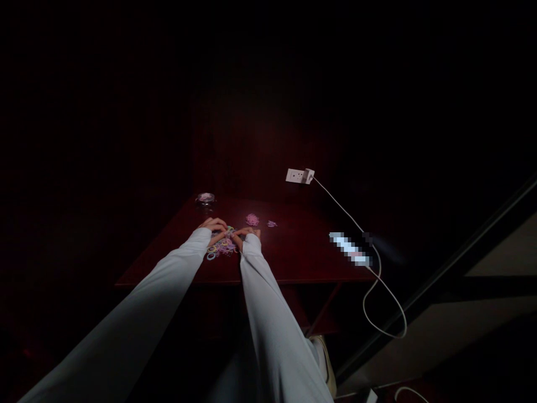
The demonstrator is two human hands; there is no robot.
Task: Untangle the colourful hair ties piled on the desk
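A mixed pile of small coloured rings and loops, looking like hair ties point(222, 248), lies near the front of the dark red table. Over its far edge, my left hand point(215, 225) bends its fingers inward from the left. Facing it from the right is my right hand point(248, 232), its fingertips close to the left ones. Both hands look closed at the fingertips, but whatever is pinched there is too small to make out. Just beyond my right hand sits a heap of pink bits point(252, 219), with a smaller purple-pink heap point(272, 224) to its right.
A clear jar point(205, 200) with pink contents stands at the table's back left. On the right of the table point(293, 263) lies a lit, blurred-out device point(350, 249). Its white cable point(380, 263) loops past the edge and runs up to a wall socket point(297, 176).
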